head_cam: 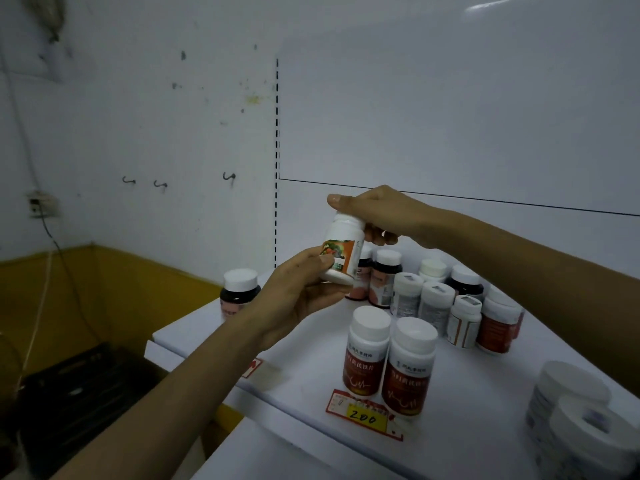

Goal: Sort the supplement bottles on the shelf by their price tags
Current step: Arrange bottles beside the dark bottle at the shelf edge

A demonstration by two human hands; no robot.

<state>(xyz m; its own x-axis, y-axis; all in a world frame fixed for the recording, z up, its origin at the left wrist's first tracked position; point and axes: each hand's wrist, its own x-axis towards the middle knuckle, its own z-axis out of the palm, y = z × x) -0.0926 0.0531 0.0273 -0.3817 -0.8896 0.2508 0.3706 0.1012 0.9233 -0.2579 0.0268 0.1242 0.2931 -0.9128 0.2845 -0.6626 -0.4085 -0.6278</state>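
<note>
Supplement bottles with red labels [388, 358], two of them side by side with white caps, stand low in the middle of the frame on the white shelf [304, 393]. They touch a red and yellow price tag [367, 415] marked 200. In the lower right corner are two white-capped containers [575, 403], cut off by the frame edge.

Above the pair, the left hand [298, 296] grips the bottom of a white bottle [341, 251] with an orange and green label. The bottle is tilted and held clear of the shelf. The right hand [374, 216] curls over its cap from above.

Behind and to the right is a cluster of bottles [436, 299]. I count at least eight, though they overlap. One dark bottle [239, 292] stands alone at the shelf's left edge.

Farther back, three hooks [161, 184] stick out of the wall at middle left, with a wall socket [40, 202] near the left edge.
</note>
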